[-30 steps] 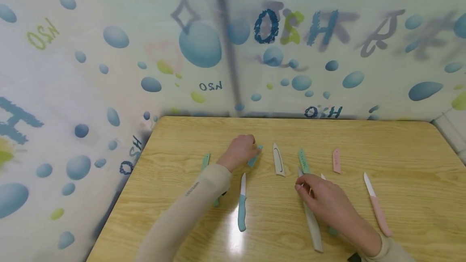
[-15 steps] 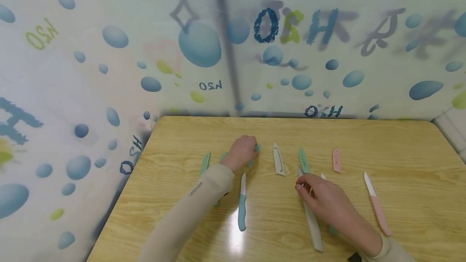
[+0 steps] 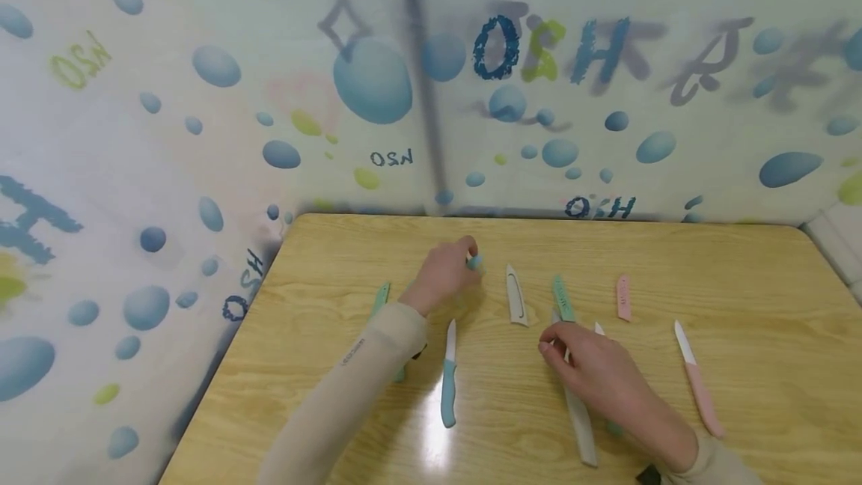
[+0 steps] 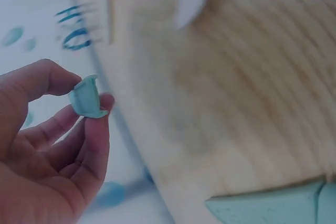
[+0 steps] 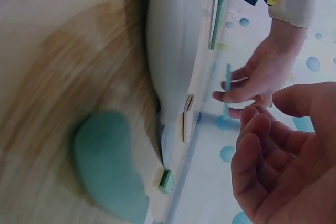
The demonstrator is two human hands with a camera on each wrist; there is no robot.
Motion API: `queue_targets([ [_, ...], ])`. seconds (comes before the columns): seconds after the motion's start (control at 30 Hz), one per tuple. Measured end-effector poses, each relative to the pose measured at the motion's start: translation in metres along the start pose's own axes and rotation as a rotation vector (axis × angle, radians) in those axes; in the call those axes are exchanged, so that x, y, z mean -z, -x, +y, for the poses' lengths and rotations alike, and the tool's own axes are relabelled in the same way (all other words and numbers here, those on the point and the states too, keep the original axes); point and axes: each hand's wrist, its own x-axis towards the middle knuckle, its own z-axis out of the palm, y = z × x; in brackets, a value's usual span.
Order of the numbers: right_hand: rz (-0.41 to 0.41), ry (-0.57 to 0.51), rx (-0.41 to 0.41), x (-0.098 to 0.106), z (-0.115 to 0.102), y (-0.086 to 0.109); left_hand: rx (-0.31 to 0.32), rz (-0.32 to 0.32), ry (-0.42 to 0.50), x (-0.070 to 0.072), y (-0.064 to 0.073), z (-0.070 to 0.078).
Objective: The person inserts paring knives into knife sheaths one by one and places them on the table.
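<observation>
My left hand [image 3: 444, 272] pinches a light blue knife sheath [image 3: 474, 261] above the table's far half. In the left wrist view the sheath [image 4: 86, 98] shows end-on between thumb and fingers. Below that hand lies a blue-handled knife [image 3: 448, 388], blade pointing away. My right hand [image 3: 599, 365] hovers over a white-handled knife [image 3: 581, 425], fingers loosely curled around nothing. It partly hides this knife and a green-handled one, whose handle [image 5: 107, 161] shows in the right wrist view. Beyond it lie a white sheath [image 3: 515, 296] and a green sheath [image 3: 563, 298].
To the right are a pink sheath [image 3: 623, 298] and a pink-handled knife [image 3: 700, 395]. At the left, a green piece [image 3: 381, 298] and a green handle [image 3: 400, 375] lie partly hidden by the left sleeve. A patterned wall [image 3: 377, 171] stands behind the wooden table [image 3: 774, 320].
My left hand has raised the blue sheath off the table and turned it; before, the sheath lay flat under the fingers. The right hand has barely shifted.
</observation>
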Motion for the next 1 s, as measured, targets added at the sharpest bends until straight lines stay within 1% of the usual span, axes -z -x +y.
queue_targets([
  [0.13,-0.009,0.003,0.015,-0.003,-0.006,-0.003,-0.002,0.053,0.171,0.013,0.008,-0.004],
  [0.23,-0.023,-0.009,0.021,-0.005,-0.011,-0.005,-0.009,0.085,0.306,0.018,0.017,-0.01],
  [0.33,-0.032,-0.023,0.032,-0.008,-0.018,-0.007,-0.019,0.122,0.44,0.018,0.025,-0.017],
  [0.4,-0.036,-0.027,0.044,-0.01,-0.022,-0.008,-0.02,0.146,0.549,0.018,0.03,-0.022],
  [0.53,-0.051,-0.02,0.073,-0.015,-0.03,-0.013,-0.001,0.185,0.756,0.018,0.039,-0.029],
  [0.6,-0.062,-0.004,0.104,-0.018,-0.034,-0.015,0.022,0.203,0.845,0.019,0.043,-0.032],
  [0.7,-0.076,0.032,0.142,-0.022,-0.038,-0.018,0.05,0.232,0.931,0.022,0.051,-0.037],
  [0.77,-0.083,0.063,0.168,-0.024,-0.04,-0.02,0.07,0.254,0.964,0.025,0.056,-0.041],
  [0.83,-0.09,0.09,0.184,-0.027,-0.042,-0.022,0.079,0.275,0.989,0.027,0.06,-0.045],
  [0.93,-0.098,0.125,0.23,-0.032,-0.046,-0.026,0.094,0.301,1.024,0.03,0.066,-0.051],
  [1.0,-0.094,0.155,0.288,-0.037,-0.049,-0.03,0.096,0.314,1.056,0.032,0.07,-0.055],
])
